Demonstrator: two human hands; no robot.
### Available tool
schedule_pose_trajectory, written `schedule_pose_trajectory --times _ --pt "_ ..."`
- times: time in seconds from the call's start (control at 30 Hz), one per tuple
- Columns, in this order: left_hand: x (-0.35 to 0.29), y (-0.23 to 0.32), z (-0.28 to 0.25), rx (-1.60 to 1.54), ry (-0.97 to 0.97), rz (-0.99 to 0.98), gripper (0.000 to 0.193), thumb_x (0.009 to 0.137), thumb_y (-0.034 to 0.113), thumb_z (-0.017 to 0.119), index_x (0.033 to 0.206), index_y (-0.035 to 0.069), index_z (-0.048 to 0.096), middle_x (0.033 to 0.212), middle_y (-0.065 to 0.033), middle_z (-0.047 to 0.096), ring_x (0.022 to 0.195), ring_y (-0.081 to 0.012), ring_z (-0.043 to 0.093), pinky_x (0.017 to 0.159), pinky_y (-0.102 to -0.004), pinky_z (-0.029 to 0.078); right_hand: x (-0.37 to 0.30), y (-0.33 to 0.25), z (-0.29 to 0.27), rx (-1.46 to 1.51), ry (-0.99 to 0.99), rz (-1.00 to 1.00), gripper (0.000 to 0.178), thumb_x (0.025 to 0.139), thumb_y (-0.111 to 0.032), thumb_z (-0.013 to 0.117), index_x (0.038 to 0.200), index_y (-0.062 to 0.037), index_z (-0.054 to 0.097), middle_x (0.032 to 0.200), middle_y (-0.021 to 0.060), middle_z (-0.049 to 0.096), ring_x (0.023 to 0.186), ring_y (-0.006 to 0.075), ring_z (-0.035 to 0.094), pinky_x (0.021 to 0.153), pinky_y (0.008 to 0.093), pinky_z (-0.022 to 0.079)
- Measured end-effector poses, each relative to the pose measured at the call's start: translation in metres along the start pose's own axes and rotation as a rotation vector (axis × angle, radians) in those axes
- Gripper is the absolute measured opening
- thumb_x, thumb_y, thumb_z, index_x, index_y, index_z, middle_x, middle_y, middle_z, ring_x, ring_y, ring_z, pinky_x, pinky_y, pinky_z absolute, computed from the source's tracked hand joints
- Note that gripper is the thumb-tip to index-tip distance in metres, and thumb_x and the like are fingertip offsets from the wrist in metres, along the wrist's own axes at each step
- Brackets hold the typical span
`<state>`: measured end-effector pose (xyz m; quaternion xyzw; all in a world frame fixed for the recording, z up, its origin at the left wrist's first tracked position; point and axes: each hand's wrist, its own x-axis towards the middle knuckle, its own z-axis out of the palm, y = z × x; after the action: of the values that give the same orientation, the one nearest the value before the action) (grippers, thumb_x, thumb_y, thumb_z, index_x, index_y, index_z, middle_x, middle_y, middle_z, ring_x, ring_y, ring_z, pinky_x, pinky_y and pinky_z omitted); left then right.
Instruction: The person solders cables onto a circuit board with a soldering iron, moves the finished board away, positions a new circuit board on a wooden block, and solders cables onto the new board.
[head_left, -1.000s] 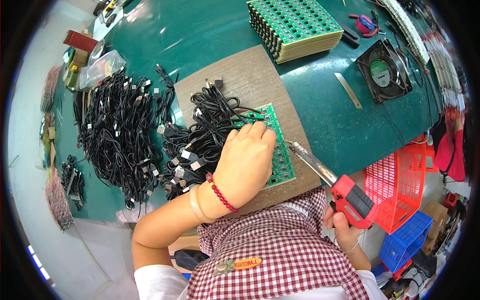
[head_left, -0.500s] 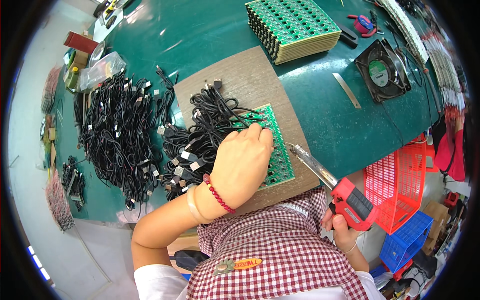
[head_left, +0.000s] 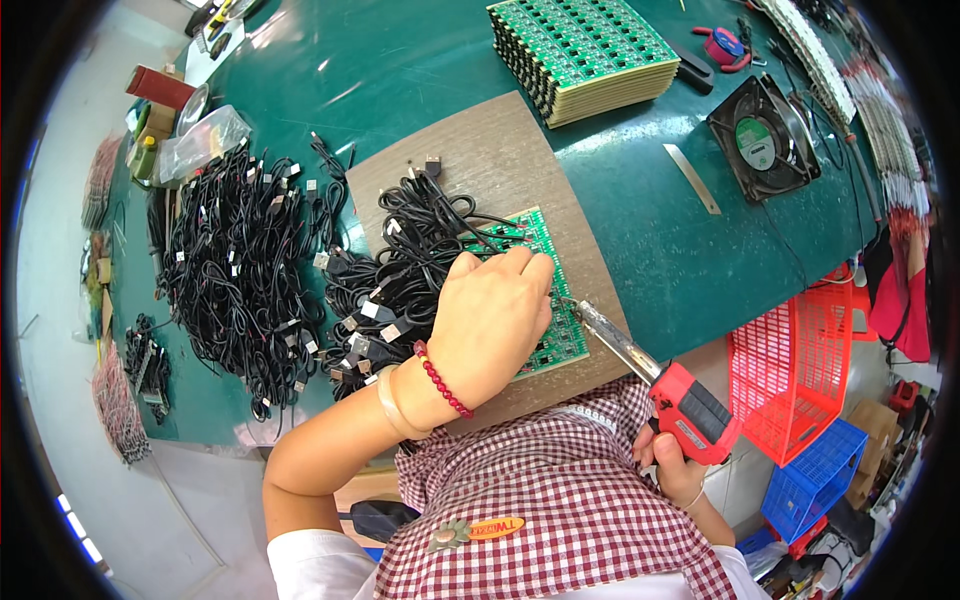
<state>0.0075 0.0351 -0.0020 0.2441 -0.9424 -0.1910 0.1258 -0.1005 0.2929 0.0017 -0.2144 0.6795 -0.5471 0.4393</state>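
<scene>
My left hand is closed above a green circuit board, knuckles up. It hides its own fingertips and whatever they pinch. In my right hand is a red and black soldering gun, its metal barrel slanting up and left over the board's right edge. The thin tip lies close to my left fingers; whether it touches the board I cannot make out. Black USB cables lie bunched against the board's left side, some with ends reaching its upper part. Beneath all this is a brown wooden panel.
A large heap of black cables covers the table's left. Stacked green circuit boards stand at the back. On the right are a metal strip, a black fan and pliers. Red and blue crates stand below the table edge.
The soldering gun has moved left and slightly down, bringing its tip over the board near my left fingers. My left hand has shifted slightly to the right and its knuckles have turned a little.
</scene>
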Motion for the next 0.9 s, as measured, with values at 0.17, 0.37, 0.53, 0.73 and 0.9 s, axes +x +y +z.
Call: schedule_pose_trajectory --times 0.17,0.37,0.53,0.73,0.9 --pt "0.0 0.0 0.0 0.012 -0.034 0.022 0.009 0.076 0.006 0.062 0.077 0.007 0.053 0.073 -0.0062 0.055 0.069 -0.0266 0.057 0.064 -0.0379 0.041 0.001 0.007 -0.003 -0.033 -0.039 -0.013 0.04 0.093 -0.035 0.056 0.081 0.0032 0.059 0.066 0.0081 0.058 0.054 0.0112 0.053 0.052 0.0251 0.044" --pt "0.0 0.001 0.0 0.022 -0.057 0.015 0.008 0.077 0.007 0.062 0.079 0.006 0.054 0.075 -0.0064 0.055 0.07 -0.0269 0.057 0.065 -0.0382 0.041 -0.001 0.005 0.002 -0.028 -0.028 -0.031 0.042 0.092 -0.037 0.057 0.088 0.0042 0.057 0.068 0.0083 0.059 0.053 0.0114 0.052 0.051 0.0251 0.045" --pt "0.001 0.0 0.0 0.013 -0.055 0.027 0.008 0.077 0.007 0.061 0.079 0.006 0.054 0.075 -0.0065 0.055 0.07 -0.0273 0.057 0.065 -0.0385 0.041 -0.002 0.005 -0.002 0.037 0.047 -0.053 0.045 0.091 -0.039 0.058 0.096 0.0055 0.054 0.071 0.01 0.059 0.053 0.012 0.052 0.05 0.0264 0.046" --pt "-0.004 0.001 -0.003 0.052 -0.009 0.018 0.008 0.077 0.008 0.062 0.078 0.008 0.055 0.074 -0.0058 0.055 0.072 -0.0248 0.058 0.068 -0.0373 0.04 0.006 0.004 0.002 0.059 0.012 -0.101 0.048 0.092 -0.038 0.056 0.113 0.0044 0.046 0.071 0.0119 0.057 0.051 0.0131 0.049 0.048 0.0275 0.046" --pt "0.009 -0.002 -0.036 0.17 0.014 0.089 0.012 0.075 0.018 0.068 0.083 0.011 0.062 0.086 -0.007 0.054 0.087 -0.0244 0.056 0.075 -0.0373 0.04 0.011 0.002 -0.004 0.087 0.141 -0.204 0.044 0.094 -0.032 0.053 0.118 0.0039 0.044 0.07 0.0119 0.057 0.049 0.013 0.047 0.047 0.0272 0.044"
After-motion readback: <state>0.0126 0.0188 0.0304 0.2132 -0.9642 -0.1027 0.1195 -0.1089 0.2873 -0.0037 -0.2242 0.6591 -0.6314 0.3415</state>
